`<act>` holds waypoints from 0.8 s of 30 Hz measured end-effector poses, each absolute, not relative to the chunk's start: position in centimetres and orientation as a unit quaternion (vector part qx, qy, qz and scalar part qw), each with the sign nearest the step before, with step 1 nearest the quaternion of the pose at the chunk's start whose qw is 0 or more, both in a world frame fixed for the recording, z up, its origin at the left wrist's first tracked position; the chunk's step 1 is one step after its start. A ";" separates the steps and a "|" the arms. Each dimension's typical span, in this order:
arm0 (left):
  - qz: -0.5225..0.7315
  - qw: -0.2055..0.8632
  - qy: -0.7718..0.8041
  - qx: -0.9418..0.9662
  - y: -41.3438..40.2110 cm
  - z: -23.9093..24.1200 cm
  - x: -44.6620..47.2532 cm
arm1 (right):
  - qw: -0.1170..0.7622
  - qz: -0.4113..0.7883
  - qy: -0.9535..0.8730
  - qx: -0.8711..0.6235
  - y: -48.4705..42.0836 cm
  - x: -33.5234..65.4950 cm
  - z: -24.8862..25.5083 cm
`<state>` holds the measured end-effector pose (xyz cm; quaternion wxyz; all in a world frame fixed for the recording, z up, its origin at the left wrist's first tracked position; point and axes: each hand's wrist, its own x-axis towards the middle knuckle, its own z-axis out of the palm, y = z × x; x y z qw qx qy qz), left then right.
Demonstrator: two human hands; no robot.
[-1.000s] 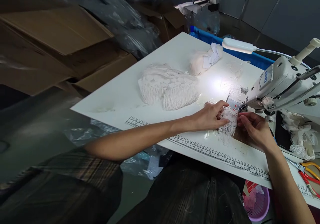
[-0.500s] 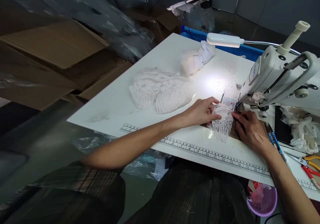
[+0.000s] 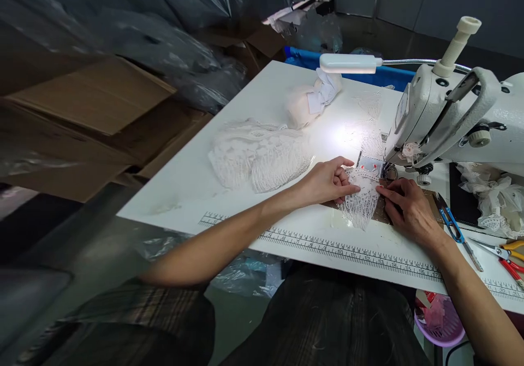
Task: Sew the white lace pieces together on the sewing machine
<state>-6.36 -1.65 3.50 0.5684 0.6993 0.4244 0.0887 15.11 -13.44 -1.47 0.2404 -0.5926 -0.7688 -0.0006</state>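
White lace piece [image 3: 362, 205] lying on the bench [image 3: 176, 191], right in front of the sewing machine [image 3: 413, 109]. Top edge by the shiny metal plate [image 3: 371, 162], thin strings pointing toward the ruler marks [image 3: 327, 245]. Left hand [image 3: 329, 182] at the left side, thumb on the lace, pointing finger spread away from it, other fingers curled in. Cannot tell about any pinch under there. Right hand [image 3: 409, 202] at the other side, seeming to pinch the edge with thumb and pointing finger.

Biggest worry: a poked finger, from going too close to the needle, itself too small to see here. Next worry: a crooked line, from pulling more on one side than the other. Maybe a fold or a bunch too, from pushing soft, holey lace too fast. Perhaps strings caught in the machine, from not smoothing them away. Easy to miss a wrinkle, too, with white on white and a bright lamp [image 3: 350, 63] making glare. Blue snips [image 3: 452, 224] near the right arm: possible bump or scratch from swinging that arm out. Lace heap [image 3: 262, 153] near the left arm: possible nudge from reaching back.
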 end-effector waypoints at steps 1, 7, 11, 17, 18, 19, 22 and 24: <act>0.087 0.568 0.424 0.701 -1.6 3.4 -6.4 | 0.245 0.006 -0.767 -0.593 -13.5 15.1 -1.4; 0.095 0.562 0.420 0.707 -1.7 3.2 -6.3 | 0.242 0.016 -0.772 -0.588 -13.9 15.1 -1.1; 0.094 0.554 0.415 0.715 -1.8 3.3 -6.3 | 0.246 0.015 -0.779 -0.576 -14.0 15.2 -1.2; 0.097 0.524 0.392 0.749 -1.6 3.0 -6.9 | 0.237 -0.018 -0.778 -0.581 -13.8 15.0 -1.2; 0.100 0.526 0.391 0.749 -1.6 2.9 -7.0 | 0.240 -0.016 -0.778 -0.580 -13.8 14.9 -1.1; 0.104 0.528 0.390 0.747 -1.6 2.9 -7.0 | 0.246 -0.011 -0.777 -0.579 -13.7 14.9 -1.1; 0.111 0.542 0.388 0.737 -1.7 2.9 -7.1 | 0.259 0.009 -0.770 -0.583 -13.5 14.9 -0.8; 0.113 0.547 0.387 0.734 -1.8 2.9 -7.1 | 0.256 0.015 -0.767 -0.588 -13.4 14.9 -0.7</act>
